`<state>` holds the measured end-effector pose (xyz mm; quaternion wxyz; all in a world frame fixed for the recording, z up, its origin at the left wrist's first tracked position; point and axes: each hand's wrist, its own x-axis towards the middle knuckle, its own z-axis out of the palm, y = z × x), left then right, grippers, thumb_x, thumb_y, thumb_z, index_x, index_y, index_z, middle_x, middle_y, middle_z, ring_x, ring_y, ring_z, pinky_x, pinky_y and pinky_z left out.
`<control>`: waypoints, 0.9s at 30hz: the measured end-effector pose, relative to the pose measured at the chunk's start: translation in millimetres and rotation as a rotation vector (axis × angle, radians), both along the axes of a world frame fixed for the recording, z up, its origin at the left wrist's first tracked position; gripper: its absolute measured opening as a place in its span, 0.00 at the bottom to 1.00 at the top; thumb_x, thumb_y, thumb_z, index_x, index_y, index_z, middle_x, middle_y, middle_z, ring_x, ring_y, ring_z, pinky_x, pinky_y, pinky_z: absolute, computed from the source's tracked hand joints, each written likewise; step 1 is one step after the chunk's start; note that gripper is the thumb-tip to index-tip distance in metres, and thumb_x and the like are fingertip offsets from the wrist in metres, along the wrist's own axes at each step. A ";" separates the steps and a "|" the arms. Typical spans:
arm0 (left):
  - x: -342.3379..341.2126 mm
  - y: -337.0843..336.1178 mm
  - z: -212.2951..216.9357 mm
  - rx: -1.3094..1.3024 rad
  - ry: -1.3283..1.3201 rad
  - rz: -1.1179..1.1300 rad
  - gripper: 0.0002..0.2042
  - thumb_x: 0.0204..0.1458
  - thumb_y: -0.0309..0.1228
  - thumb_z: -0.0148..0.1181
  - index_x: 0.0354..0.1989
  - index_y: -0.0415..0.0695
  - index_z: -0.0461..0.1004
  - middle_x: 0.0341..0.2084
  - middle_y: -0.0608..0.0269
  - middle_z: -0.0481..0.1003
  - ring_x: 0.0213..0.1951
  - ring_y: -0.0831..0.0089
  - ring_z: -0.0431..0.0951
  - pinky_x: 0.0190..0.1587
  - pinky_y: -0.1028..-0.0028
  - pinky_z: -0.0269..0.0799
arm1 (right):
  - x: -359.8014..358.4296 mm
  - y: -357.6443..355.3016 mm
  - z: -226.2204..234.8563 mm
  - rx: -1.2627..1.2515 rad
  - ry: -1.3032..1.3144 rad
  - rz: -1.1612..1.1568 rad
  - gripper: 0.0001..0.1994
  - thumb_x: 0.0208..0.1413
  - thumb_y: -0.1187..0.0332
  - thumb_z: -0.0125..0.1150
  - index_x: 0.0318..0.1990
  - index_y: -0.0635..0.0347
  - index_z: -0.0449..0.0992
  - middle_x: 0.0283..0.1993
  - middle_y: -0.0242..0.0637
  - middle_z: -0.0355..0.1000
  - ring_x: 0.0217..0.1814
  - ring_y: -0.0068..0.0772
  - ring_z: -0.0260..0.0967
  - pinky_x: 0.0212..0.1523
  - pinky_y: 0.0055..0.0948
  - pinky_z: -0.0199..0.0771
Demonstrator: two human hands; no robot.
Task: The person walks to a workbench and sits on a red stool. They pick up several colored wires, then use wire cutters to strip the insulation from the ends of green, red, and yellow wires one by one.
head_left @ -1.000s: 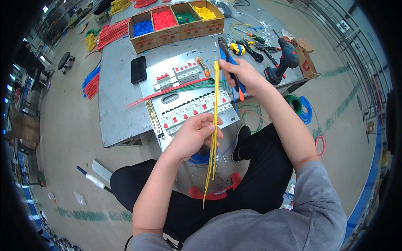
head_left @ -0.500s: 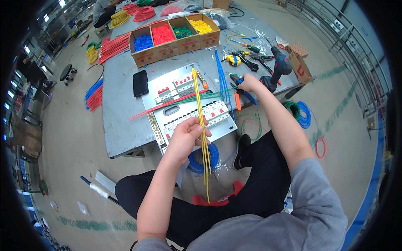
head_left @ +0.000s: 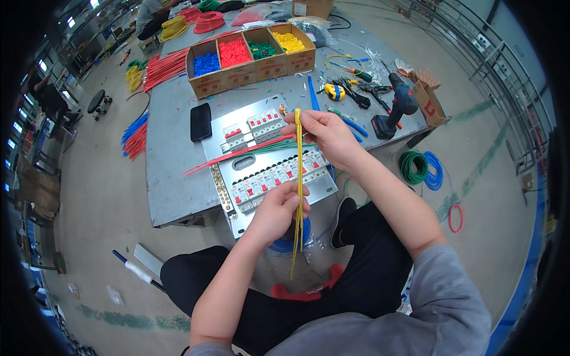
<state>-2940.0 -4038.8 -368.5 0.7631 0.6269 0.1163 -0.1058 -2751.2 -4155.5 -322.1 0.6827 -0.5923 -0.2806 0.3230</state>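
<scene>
Yellow wires (head_left: 298,178); red wires (head_left: 231,155); black phone (head_left: 200,121); green coil (head_left: 414,167); blue coil (head_left: 434,170).

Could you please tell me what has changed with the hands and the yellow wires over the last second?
The right hand left the tools at the right and took the top of the yellow wire bundle. The left hand kept its grip lower down. The breaker panel and black phone stayed put.

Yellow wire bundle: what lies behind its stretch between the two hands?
In the head view, between the left hand and right hand, the yellow wire bundle crosses the white breaker rows on the metal panel.
</scene>
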 end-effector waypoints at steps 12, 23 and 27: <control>-7.8 -13.9 34.5 0.282 -0.066 -0.013 0.10 0.68 0.25 0.51 0.48 0.34 0.78 0.34 0.59 0.82 0.36 0.75 0.83 0.42 0.74 0.80 | -3.4 -32.5 21.8 0.298 0.394 0.138 0.22 0.71 0.62 0.56 0.60 0.74 0.73 0.52 0.47 0.80 0.34 0.17 0.64 0.43 0.19 0.69; -6.6 -21.7 36.5 0.025 -0.076 -0.128 0.10 0.68 0.24 0.53 0.48 0.32 0.79 0.35 0.57 0.83 0.39 0.72 0.85 0.44 0.75 0.81 | -20.7 -52.5 43.1 0.280 0.337 0.165 0.21 0.72 0.58 0.54 0.58 0.70 0.75 0.50 0.48 0.80 0.29 0.14 0.59 0.38 0.18 0.66; -5.5 -25.2 41.0 0.051 -0.061 -0.133 0.09 0.66 0.24 0.57 0.46 0.32 0.80 0.34 0.57 0.83 0.38 0.73 0.85 0.43 0.75 0.81 | -16.4 -60.5 39.5 0.332 0.264 0.160 0.19 0.72 0.58 0.54 0.53 0.69 0.77 0.45 0.47 0.81 0.27 0.14 0.57 0.37 0.18 0.65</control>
